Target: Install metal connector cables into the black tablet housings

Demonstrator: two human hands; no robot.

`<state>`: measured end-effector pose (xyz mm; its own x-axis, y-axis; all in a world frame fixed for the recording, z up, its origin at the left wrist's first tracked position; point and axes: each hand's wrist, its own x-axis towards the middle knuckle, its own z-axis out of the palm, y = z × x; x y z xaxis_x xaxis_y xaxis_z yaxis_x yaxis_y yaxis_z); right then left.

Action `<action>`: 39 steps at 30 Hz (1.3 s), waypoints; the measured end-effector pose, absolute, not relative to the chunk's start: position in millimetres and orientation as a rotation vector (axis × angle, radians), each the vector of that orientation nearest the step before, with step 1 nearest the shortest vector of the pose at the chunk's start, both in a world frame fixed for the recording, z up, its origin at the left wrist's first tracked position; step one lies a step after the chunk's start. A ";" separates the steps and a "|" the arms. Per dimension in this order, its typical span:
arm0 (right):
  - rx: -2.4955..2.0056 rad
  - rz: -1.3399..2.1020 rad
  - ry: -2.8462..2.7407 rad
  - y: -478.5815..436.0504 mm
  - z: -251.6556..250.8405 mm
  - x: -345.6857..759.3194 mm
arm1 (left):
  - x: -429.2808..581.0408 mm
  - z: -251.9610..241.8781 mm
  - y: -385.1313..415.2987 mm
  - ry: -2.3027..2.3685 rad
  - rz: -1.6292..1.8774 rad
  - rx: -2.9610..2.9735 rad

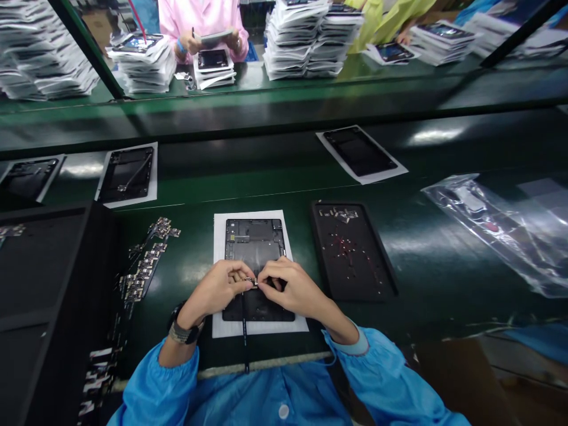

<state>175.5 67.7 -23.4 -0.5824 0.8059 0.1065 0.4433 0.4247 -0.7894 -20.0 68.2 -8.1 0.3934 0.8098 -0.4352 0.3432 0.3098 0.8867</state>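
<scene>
A small circuit board [251, 281] with a dark flat ribbon cable [244, 331] is pinched in my left hand [224, 287]. The cable hangs down past the bench's front edge. My right hand [293, 287] has its thumb and fingertips closed at the board's right end; whatever tiny piece they grip is too small to name. Both hands are over a black tablet housing [255, 236], which lies on a white foam sheet [219, 236]. Left of it, several similar small boards with cables [144, 266] lie in a row.
A black tray [359, 254] of small parts and red wires sits to the right, with clear plastic bags [497, 231] beyond. At left stands a large black box [84, 254]. More housings [359, 151] lie on the belt. Across it, a person in pink [204, 23] works among stacks.
</scene>
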 end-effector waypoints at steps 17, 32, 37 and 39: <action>-1.209 1.486 -1.944 71.6 -27.4 175.9 | -23.9 -10.2 67.6 1.190 0.382 1.310; -1.100 1.749 -1.840 78.1 -26.8 181.9 | -21.5 -9.0 66.8 1.146 0.387 1.263; -1.095 1.775 -1.826 78.5 -25.2 181.9 | -20.0 -7.8 66.9 1.157 0.377 1.265; -1.100 1.769 -1.829 78.7 -24.8 182.3 | -19.2 -6.8 66.9 1.166 0.374 1.268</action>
